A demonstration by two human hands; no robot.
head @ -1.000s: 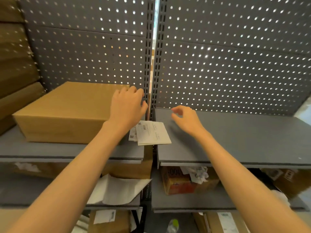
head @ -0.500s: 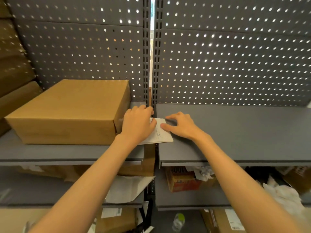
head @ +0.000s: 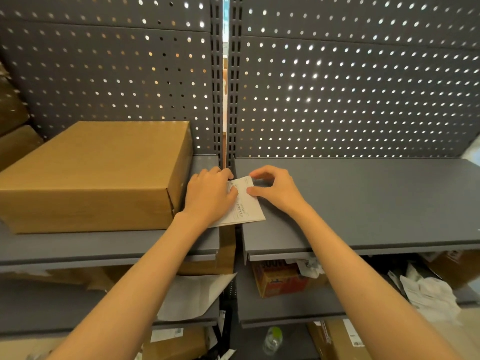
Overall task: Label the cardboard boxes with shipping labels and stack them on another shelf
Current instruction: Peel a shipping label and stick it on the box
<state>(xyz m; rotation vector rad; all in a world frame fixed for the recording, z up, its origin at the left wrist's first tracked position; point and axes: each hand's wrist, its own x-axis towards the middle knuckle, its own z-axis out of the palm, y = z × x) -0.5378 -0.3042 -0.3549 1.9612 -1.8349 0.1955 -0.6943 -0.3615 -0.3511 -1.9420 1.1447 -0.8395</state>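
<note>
A plain brown cardboard box [head: 93, 175] sits on the left grey shelf [head: 104, 245]. A small stack of white shipping labels [head: 246, 206] lies across the gap between the left shelf and the right shelf [head: 376, 201]. My left hand [head: 207, 196] presses flat on the stack's left side, just right of the box. My right hand [head: 275, 188] pinches the top label's upper right corner between thumb and fingers. Part of the stack is hidden under my left hand.
Perforated grey back panels [head: 350, 87] rise behind both shelves. Lower shelves hold more cardboard boxes [head: 280, 279], a white sheet [head: 192, 297] and crumpled label papers [head: 426, 294]. A plastic bottle [head: 272, 339] lies at the bottom. Stacked boxes [head: 13, 141] stand at far left.
My left hand came off the box and settled on the labels. My right hand moved left onto the stack and now pinches a label's corner.
</note>
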